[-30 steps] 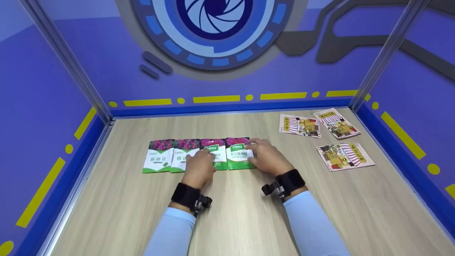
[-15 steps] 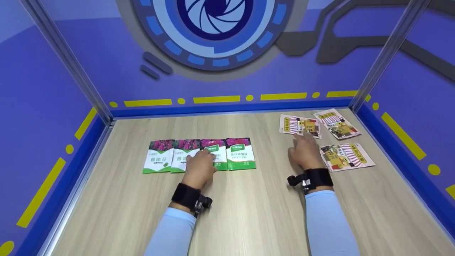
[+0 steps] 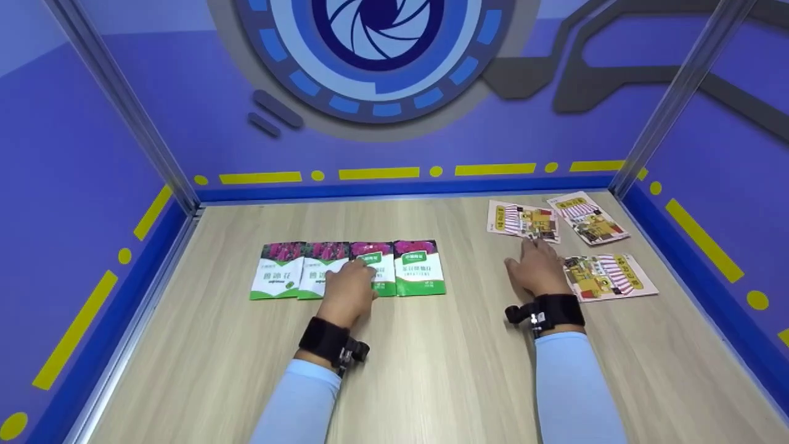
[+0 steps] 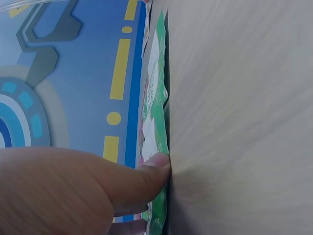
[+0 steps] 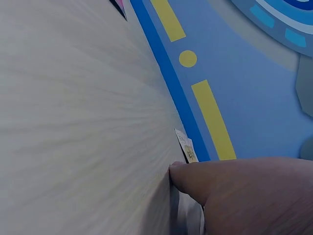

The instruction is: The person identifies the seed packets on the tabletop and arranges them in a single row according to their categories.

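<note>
Green-and-white packets (image 3: 420, 269) lie in a row of four, just left of centre in the head view. The left hand (image 3: 348, 291) rests over the middle two, fingers loosely bent, thumb at a lower edge. Three pink packets (image 3: 588, 219) lie toward the upper right; the right hand (image 3: 540, 271) is beside them, fingers relaxed, fingertips at the upper-left one's lower edge, contact unclear.

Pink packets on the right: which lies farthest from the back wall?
The front packet, its left edge partly hidden by the right hand. The back-left packet and back-right packet lie nearer the back wall.
</note>
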The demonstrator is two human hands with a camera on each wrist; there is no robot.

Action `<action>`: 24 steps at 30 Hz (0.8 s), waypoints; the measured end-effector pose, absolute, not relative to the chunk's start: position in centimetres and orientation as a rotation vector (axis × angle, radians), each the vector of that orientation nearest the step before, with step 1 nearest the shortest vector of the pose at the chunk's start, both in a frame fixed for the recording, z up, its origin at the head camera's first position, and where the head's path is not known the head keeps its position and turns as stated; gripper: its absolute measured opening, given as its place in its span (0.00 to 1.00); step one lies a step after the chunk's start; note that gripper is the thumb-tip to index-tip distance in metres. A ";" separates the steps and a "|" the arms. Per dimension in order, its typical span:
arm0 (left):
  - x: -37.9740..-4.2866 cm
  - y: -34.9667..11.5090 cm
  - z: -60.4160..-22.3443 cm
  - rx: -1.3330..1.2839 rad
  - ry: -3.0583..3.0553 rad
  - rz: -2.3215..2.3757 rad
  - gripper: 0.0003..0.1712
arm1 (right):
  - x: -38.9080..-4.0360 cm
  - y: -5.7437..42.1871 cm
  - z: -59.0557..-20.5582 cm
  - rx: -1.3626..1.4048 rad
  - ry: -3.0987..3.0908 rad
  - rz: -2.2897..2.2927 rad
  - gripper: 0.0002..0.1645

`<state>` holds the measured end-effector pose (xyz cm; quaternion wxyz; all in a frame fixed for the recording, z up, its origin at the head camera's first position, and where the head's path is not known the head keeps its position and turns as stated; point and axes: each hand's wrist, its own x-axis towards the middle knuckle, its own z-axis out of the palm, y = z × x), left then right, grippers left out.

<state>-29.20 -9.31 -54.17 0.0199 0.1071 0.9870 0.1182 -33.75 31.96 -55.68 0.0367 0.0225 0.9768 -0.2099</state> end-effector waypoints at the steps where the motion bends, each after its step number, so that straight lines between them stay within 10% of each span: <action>1: -29.2 -9.3 -54.2 0.333 3.064 0.365 0.28 | -33.7 32.0 -55.7 0.074 2.998 -0.660 0.51; 24: -29.2 -9.4 -54.0 0.331 3.063 0.376 0.28 | -34.5 32.4 -55.5 0.086 2.893 -0.624 0.52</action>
